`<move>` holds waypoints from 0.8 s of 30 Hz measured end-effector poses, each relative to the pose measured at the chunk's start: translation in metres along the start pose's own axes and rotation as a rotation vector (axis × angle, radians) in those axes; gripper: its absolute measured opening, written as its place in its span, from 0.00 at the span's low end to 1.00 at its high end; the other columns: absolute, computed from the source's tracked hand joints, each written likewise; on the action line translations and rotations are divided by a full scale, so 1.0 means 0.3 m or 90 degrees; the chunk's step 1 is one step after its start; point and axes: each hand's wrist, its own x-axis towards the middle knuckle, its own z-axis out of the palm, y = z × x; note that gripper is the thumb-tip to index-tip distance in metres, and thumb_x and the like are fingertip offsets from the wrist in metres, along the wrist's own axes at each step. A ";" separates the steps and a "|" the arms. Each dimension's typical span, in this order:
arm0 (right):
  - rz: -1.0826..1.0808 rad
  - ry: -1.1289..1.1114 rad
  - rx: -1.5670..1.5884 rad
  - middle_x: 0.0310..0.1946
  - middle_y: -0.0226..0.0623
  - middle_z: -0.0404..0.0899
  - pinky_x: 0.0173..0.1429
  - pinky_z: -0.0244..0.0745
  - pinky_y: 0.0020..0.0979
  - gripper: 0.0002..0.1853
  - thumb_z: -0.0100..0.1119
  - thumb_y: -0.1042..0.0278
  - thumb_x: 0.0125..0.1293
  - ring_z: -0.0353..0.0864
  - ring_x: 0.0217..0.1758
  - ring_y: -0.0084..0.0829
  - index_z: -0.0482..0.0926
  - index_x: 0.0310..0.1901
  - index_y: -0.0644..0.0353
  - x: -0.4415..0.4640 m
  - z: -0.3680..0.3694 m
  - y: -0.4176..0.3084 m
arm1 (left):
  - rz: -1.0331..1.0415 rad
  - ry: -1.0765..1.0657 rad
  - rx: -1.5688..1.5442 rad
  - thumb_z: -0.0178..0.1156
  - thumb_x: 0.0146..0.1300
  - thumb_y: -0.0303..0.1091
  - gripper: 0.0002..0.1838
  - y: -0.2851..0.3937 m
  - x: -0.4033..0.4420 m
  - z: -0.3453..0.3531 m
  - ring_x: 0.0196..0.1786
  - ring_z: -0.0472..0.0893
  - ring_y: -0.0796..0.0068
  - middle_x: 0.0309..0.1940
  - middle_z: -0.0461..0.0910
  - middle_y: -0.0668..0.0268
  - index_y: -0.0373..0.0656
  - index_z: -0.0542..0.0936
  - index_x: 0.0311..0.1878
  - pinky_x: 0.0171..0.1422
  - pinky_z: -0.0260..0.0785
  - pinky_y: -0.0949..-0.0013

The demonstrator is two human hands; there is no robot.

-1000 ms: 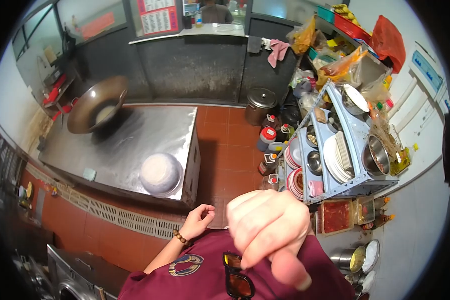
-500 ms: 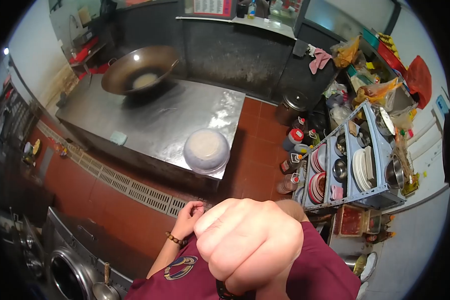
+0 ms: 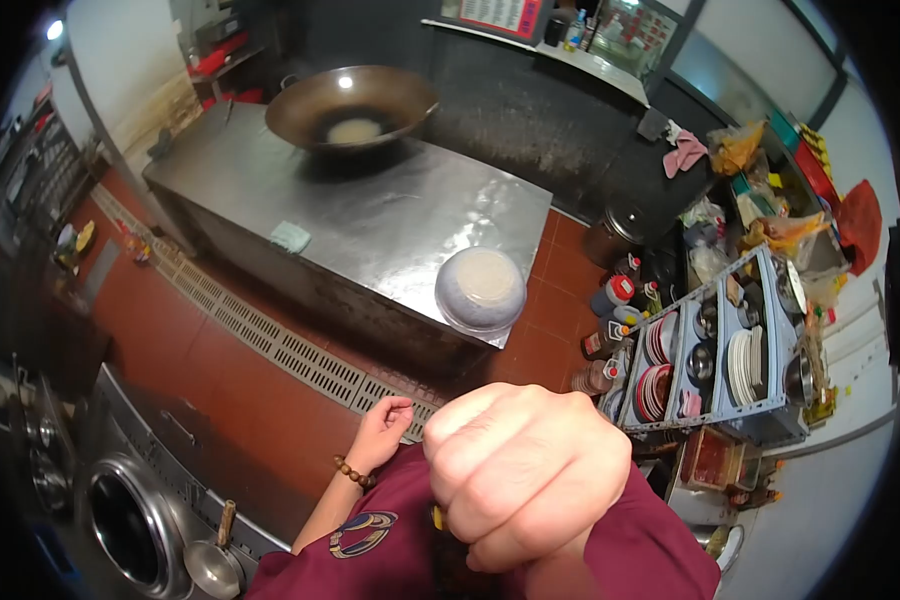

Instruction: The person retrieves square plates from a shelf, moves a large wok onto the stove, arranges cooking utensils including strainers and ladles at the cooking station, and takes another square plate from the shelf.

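Observation:
My right hand (image 3: 530,475) is raised close to the camera, closed in a fist with nothing showing in it. My left hand (image 3: 380,435), with a brown bead bracelet (image 3: 353,472) at the wrist, hangs lower beside my dark red shirt (image 3: 660,520). Its fingers curl loosely and hold nothing visible. Beyond the hands, a bowl (image 3: 480,290) sits at the near right corner of a metal table (image 3: 380,220). A large wok (image 3: 310,115) with something pale in its bottom rests at the far end. A folded light cloth (image 3: 290,237) lies by the table's front edge.
To the right stands a blue shelf (image 3: 715,310) with stacked plates (image 3: 745,365) and bowls. Several bottles (image 3: 618,292) and a lidded pot (image 3: 615,235) are on the floor beside it. A drain grate (image 3: 310,362) crosses the floor. At lower left are a round stove opening (image 3: 130,525) and a ladle (image 3: 213,568).
The view has turned left, so the table, wok and bowl appear further right. My right fist sits slightly further right in view, still closed. My left hand is nearly unchanged.

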 end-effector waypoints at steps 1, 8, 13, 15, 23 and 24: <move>-0.017 -0.028 0.011 0.19 0.39 0.74 0.22 0.58 0.32 0.29 0.58 0.54 0.78 0.71 0.17 0.33 0.78 0.21 0.69 -0.002 0.004 0.024 | -0.003 0.007 0.001 0.62 0.74 0.31 0.13 -0.007 -0.010 -0.015 0.41 0.77 0.87 0.40 0.82 0.71 0.34 0.78 0.56 0.46 0.73 0.80; -0.012 -0.112 0.073 0.19 0.41 0.74 0.22 0.57 0.32 0.31 0.55 0.53 0.79 0.71 0.17 0.33 0.78 0.20 0.68 0.034 0.031 0.149 | -0.004 0.070 0.006 0.63 0.73 0.33 0.14 -0.016 -0.054 -0.093 0.41 0.78 0.85 0.40 0.83 0.70 0.35 0.79 0.56 0.47 0.74 0.78; -0.016 -0.104 0.146 0.20 0.39 0.74 0.23 0.59 0.34 0.25 0.59 0.57 0.76 0.70 0.18 0.35 0.77 0.22 0.66 0.100 0.050 0.259 | 0.005 0.136 0.032 0.63 0.73 0.34 0.14 -0.021 -0.067 -0.178 0.40 0.78 0.84 0.39 0.83 0.69 0.35 0.80 0.56 0.47 0.74 0.76; -0.061 -0.109 0.151 0.21 0.37 0.70 0.24 0.58 0.36 0.20 0.64 0.60 0.72 0.69 0.20 0.37 0.74 0.23 0.61 0.087 0.042 0.327 | 0.010 0.162 0.024 0.62 0.74 0.34 0.14 -0.031 -0.065 -0.209 0.40 0.78 0.84 0.39 0.83 0.69 0.35 0.79 0.56 0.47 0.74 0.76; -0.012 -0.050 0.207 0.23 0.40 0.78 0.23 0.63 0.33 0.21 0.65 0.60 0.74 0.73 0.19 0.35 0.80 0.26 0.68 0.183 0.017 0.547 | -0.013 0.202 -0.067 0.60 0.75 0.32 0.13 -0.004 0.052 -0.373 0.37 0.76 0.87 0.36 0.81 0.71 0.34 0.78 0.56 0.43 0.71 0.79; -0.014 -0.073 0.218 0.23 0.40 0.79 0.24 0.64 0.33 0.20 0.67 0.61 0.73 0.74 0.19 0.35 0.81 0.26 0.67 0.202 -0.005 0.587 | -0.024 0.206 -0.053 0.60 0.75 0.32 0.13 0.012 0.073 -0.399 0.37 0.75 0.87 0.36 0.80 0.72 0.34 0.78 0.56 0.42 0.71 0.79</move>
